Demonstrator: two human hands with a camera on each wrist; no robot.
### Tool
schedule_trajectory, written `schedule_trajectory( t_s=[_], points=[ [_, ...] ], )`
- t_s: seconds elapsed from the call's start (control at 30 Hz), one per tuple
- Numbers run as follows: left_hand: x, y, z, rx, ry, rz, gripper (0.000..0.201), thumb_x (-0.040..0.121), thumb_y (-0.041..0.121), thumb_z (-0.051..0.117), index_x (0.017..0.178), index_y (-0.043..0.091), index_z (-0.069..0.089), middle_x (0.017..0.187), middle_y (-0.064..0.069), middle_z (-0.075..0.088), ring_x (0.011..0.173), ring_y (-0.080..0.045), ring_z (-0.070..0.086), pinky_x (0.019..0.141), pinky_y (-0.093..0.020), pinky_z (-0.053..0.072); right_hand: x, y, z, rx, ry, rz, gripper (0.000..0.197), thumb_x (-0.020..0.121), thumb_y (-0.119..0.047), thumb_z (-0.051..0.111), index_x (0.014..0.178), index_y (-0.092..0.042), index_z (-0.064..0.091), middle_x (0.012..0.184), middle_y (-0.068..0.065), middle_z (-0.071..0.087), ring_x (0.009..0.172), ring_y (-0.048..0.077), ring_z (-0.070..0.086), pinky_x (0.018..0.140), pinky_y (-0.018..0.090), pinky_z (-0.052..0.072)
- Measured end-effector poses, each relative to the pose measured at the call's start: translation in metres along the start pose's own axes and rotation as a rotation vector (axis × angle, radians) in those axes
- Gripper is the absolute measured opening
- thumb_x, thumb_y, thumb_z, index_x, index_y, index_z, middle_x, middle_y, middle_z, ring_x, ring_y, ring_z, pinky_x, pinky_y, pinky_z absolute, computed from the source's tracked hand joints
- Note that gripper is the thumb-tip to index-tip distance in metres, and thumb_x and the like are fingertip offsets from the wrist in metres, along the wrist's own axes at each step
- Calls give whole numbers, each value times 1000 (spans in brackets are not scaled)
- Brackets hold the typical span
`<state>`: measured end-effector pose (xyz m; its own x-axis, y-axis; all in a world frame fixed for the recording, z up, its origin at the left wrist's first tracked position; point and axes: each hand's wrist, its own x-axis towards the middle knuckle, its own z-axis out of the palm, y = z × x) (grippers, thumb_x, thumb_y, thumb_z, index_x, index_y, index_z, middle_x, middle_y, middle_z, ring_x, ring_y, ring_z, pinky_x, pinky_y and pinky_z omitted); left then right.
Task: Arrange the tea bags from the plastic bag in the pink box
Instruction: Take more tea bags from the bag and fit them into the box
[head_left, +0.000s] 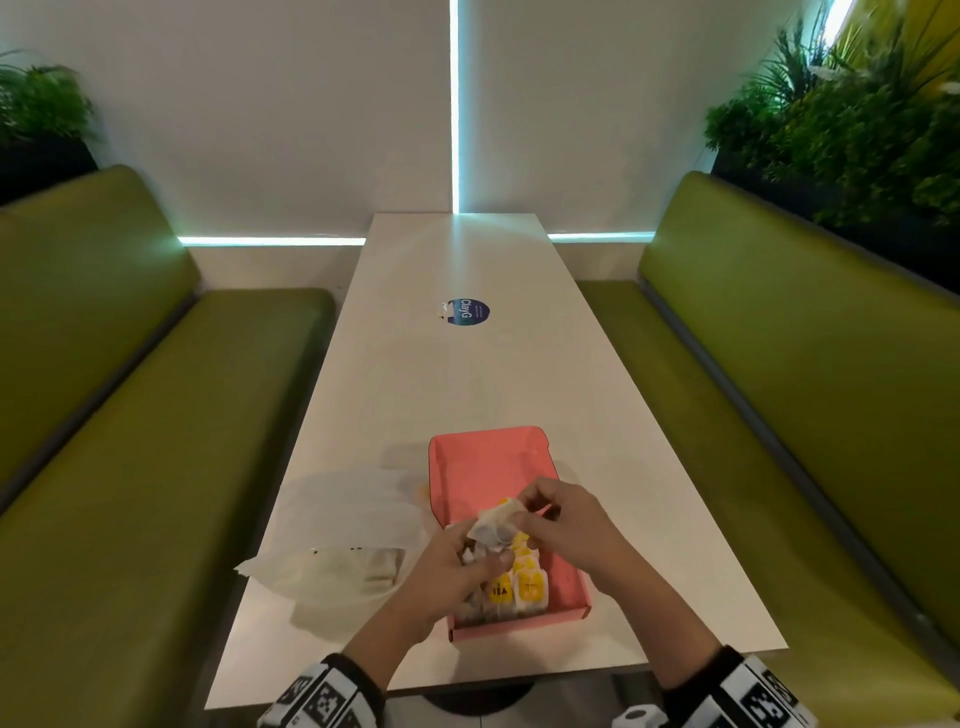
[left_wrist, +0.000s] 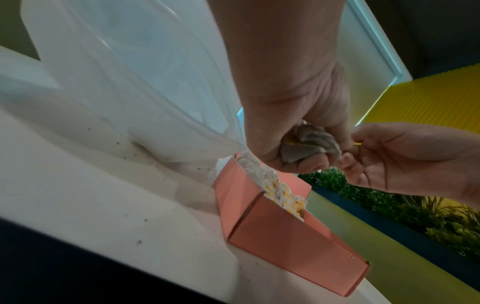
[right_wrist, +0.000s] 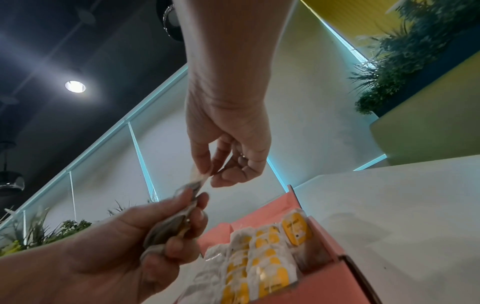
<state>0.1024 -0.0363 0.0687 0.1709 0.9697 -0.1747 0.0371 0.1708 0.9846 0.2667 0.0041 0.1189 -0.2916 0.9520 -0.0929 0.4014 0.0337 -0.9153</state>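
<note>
Over the pink box (head_left: 485, 467), the left hand (head_left: 457, 571) is clutching a bunch of tea bags (head_left: 493, 525) — the right hand (head_left: 566, 525) is pinching one bag's edge. More bags (right_wrist: 262, 267) are lying in the box; the plastic bag (head_left: 337, 525) is lying beside it on the bench (head_left: 467, 364).

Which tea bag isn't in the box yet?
The tea bag held between both hands above the pink box; the others lie packed in rows inside it.
</note>
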Motion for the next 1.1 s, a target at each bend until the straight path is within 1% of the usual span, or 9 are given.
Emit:
schedule_trajectory(
  t_s=[0.1, 0.17, 0.3, 0.33, 0.43, 0.57, 0.7, 0.87, 1.1],
  points=[
    [-3, 1, 0, 42, -1, 12, 14, 83, 9, 69, 93, 18, 67, 70, 10, 65, 61, 0, 60, 57, -14, 45, -1, -6, -2, -54, -131, -25, 10, 79, -8, 69, 79, -17, 66, 73, -6, 64, 57, 8, 57, 57, 19, 48],
    [-5, 0, 1, 63, -3, 2, 14, 81, 11, 72, 92, 18, 68, 75, 7, 64, 64, -1, 59, 59, -16, 46, 2, -11, -2, -74, -77, -33, 15, 80, -9, 70, 73, -21, 65, 73, -8, 64, 56, 8, 56, 58, 20, 48],
    [-5, -5, -6, 89, 140, -47, 21, 79, 11, 74, 94, 24, 67, 89, 5, 64, 66, -7, 59, 55, -17, 47, 13, -17, -17, -20, 603, -126, 17, 78, -17, 74, 67, -23, 63, 84, -5, 59, 63, 6, 55, 61, 9, 41],
    [-4, -6, -8, 76, 172, -61, 20, 80, 10, 73, 94, 22, 67, 85, 3, 64, 60, -8, 58, 50, -18, 45, 13, -18, -20, -114, 531, -165, 13, 77, -15, 75, 69, -19, 66, 82, -6, 56, 66, 3, 53, 62, 9, 40],
    [-3, -4, -15, 43, 231, -55, 12, 84, 12, 68, 96, 14, 66, 74, -3, 66, 54, -12, 61, 46, -19, 42, 9, -16, -14, -427, -112, -141, 7, 76, -12, 75, 80, -7, 73, 78, -10, 52, 68, 1, 50, 67, 18, 42],
    [-2, 2, -19, -57, 246, -22, 9, 89, 3, 59, 96, 6, 65, 92, -6, 71, 70, -18, 69, 51, -25, 48, 12, -8, -14, -509, 224, -130, 13, 79, -22, 73, 81, -9, 71, 78, -8, 49, 66, 5, 47, 66, 22, 38],
    [-1, 5, -21, -23, 220, 28, 16, 91, 0, 54, 93, 8, 67, 93, -7, 69, 75, -14, 65, 53, -22, 47, 7, -11, -9, -685, -305, -79, 14, 82, -19, 69, 92, -10, 73, 74, -17, 49, 65, 2, 50, 64, 18, 40],
    [2, 11, -17, 2, 97, -19, 17, 94, 11, 53, 101, 14, 68, 65, -4, 53, 45, -4, 41, 45, -16, 36, 5, -19, -12, -474, -287, -113, 17, 80, -12, 71, 96, -8, 73, 80, -13, 54, 70, 1, 52, 68, 15, 46],
    [-2, 15, -15, 2, -177, -63, 28, 86, 37, 55, 100, 15, 65, 62, 4, 49, 56, -8, 42, 51, -20, 38, -2, -18, -10, -198, -264, -224, 28, 74, 13, 59, 80, -9, 75, 79, -12, 58, 75, -3, 56, 69, 14, 43]
  ],
)
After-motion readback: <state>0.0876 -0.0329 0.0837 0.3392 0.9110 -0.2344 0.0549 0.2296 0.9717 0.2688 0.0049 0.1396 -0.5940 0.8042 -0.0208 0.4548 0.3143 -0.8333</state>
